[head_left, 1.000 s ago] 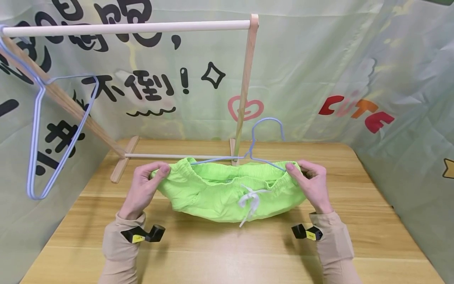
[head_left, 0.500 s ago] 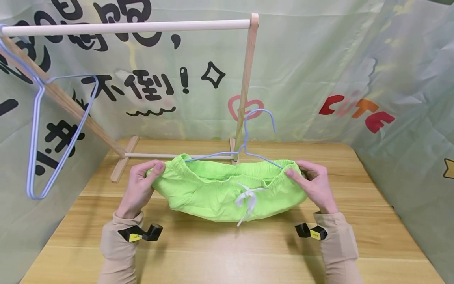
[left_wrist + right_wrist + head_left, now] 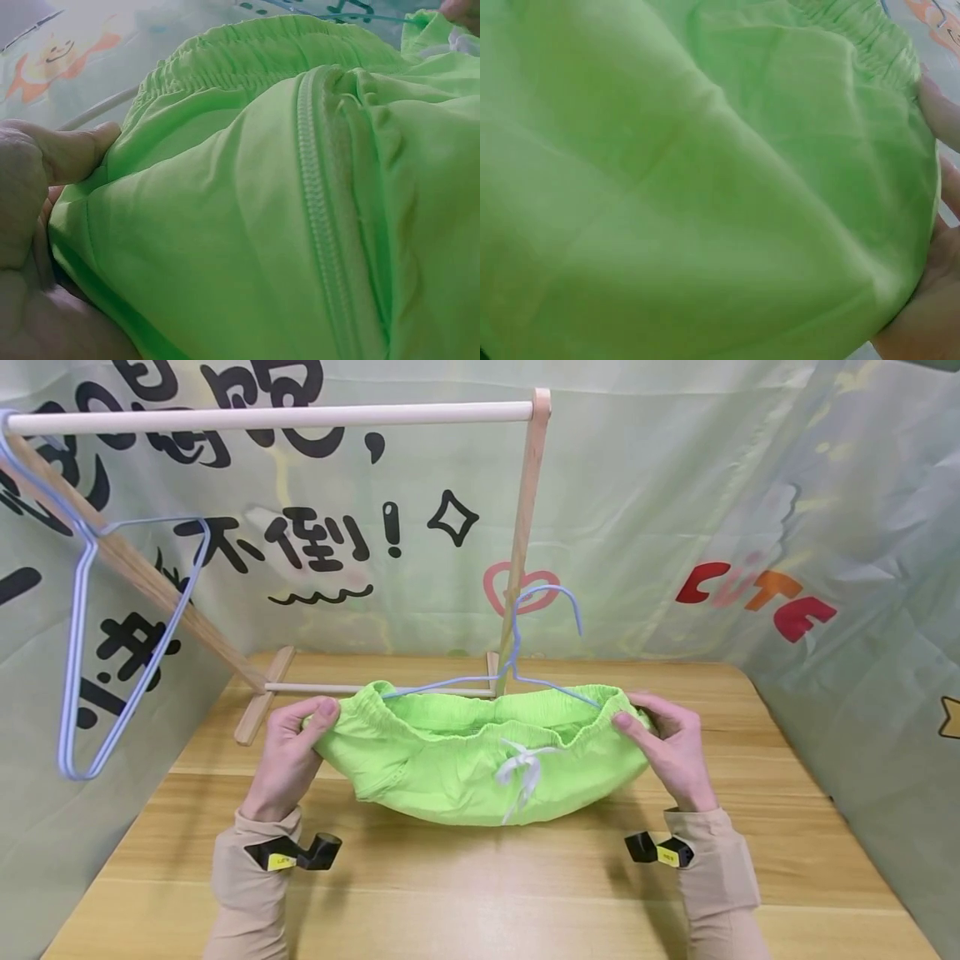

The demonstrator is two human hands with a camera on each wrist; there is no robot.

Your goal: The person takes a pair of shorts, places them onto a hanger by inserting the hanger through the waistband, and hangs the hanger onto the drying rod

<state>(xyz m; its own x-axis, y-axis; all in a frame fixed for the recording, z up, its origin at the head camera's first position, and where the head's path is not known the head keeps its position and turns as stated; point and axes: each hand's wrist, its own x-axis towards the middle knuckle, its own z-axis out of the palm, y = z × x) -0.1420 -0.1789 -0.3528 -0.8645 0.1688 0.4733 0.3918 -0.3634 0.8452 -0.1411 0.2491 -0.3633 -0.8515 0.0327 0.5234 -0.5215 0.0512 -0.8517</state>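
Bright green shorts (image 3: pixel 450 777) with an elastic waistband and a white drawstring bow (image 3: pixel 522 768) hang stretched between both hands above the table. My left hand (image 3: pixel 288 752) pinches the left side near the waistband, thumb in front; the left wrist view shows a zipper (image 3: pixel 319 195) in the fabric beside it. On the opposite side my right hand (image 3: pixel 671 747) pinches the cloth below the waistband, thumb in front. A light blue hanger (image 3: pixel 512 668) has its shoulders tucked inside the waist opening, ends hidden by the cloth, and its hook rises above.
Behind stands a wooden rack with a white top rail (image 3: pixel 285 417) and a right post (image 3: pixel 525 518). Blue hangers (image 3: pixel 71 652) hang at its left end. The wooden table (image 3: pixel 480 902) is bordered by a printed cloth backdrop (image 3: pixel 637 485).
The hanger's hook has shifted left and up, standing higher out of the waistband. The left hand has moved slightly left and the right hand slightly right, both keeping their hold on the shorts.
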